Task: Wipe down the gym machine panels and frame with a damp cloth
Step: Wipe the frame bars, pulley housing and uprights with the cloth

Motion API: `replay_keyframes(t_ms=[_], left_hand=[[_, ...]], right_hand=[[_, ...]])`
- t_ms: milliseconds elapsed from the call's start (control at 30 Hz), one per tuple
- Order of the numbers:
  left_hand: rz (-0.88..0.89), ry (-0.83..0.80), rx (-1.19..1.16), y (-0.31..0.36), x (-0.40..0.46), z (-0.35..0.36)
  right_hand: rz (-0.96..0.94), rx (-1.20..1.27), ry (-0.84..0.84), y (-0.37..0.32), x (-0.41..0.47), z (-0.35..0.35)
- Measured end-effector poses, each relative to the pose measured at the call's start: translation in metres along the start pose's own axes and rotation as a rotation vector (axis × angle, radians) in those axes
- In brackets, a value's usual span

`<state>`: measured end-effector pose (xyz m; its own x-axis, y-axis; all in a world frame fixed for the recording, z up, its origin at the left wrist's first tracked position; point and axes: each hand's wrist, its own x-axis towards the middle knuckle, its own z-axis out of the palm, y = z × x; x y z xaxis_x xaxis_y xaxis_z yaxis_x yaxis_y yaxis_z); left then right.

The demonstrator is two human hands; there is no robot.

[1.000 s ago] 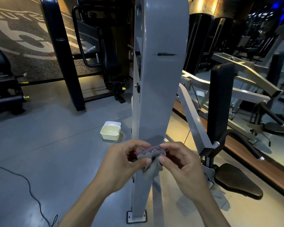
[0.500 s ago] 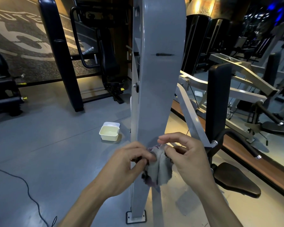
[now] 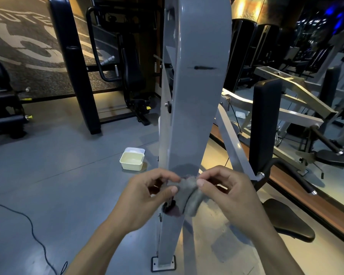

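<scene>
A tall grey machine frame post (image 3: 193,108) rises in front of me, bolted to the floor by a foot plate (image 3: 163,263). A small grey cloth with a purple edge (image 3: 189,197) hangs in front of the post's lower part. My left hand (image 3: 147,197) pinches its left side between thumb and fingers. My right hand (image 3: 230,193) pinches its upper right edge. The cloth is bunched and drapes down between the two hands. A dark scuff mark (image 3: 204,67) shows higher up the post.
A cream plastic tub (image 3: 131,160) sits on the grey floor left of the post. A black seat (image 3: 288,219) and upright back pad (image 3: 264,124) stand to the right. A black cable (image 3: 34,233) trails across the floor at lower left. Other machines fill the background.
The cloth has gone from a tight fold held at the fingertips to a looser bunch hanging lower. Both hands shifted their pinch on it and stayed in front of the post.
</scene>
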<state>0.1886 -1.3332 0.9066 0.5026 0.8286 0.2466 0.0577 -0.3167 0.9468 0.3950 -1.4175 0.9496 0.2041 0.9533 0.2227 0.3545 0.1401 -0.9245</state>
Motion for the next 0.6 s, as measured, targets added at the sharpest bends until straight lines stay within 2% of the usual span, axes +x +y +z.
replay_keyframes(t_ms=[100, 200, 333, 400, 500, 533, 567, 600], left_hand=[[-0.043, -0.014, -0.064, 0.001, 0.002, -0.005], [-0.045, 0.044, -0.116, 0.002, 0.003, -0.008], [-0.017, 0.107, -0.093, 0.003, 0.006, -0.013], [0.0, 0.107, -0.098, 0.006, 0.009, -0.015], [0.024, 0.034, -0.047, 0.016, 0.012, -0.016], [0.034, -0.006, -0.005, 0.02, 0.014, -0.015], [0.048, -0.051, 0.037, 0.024, 0.016, -0.015], [0.063, -0.097, 0.07, 0.028, 0.018, -0.015]], right_hand=[[0.015, -0.071, 0.016, 0.009, 0.002, -0.002], [-0.01, -0.088, 0.051, 0.012, 0.006, -0.009], [0.003, -0.152, -0.023, 0.017, 0.006, -0.024], [0.079, -0.214, -0.119, 0.023, 0.003, -0.029], [0.209, -0.529, -0.443, 0.03, -0.001, -0.032], [0.188, -0.636, -0.452, 0.031, 0.0, -0.03], [0.151, -0.662, -0.391, 0.03, 0.003, -0.027], [0.123, -0.586, -0.307, 0.027, 0.007, -0.023]])
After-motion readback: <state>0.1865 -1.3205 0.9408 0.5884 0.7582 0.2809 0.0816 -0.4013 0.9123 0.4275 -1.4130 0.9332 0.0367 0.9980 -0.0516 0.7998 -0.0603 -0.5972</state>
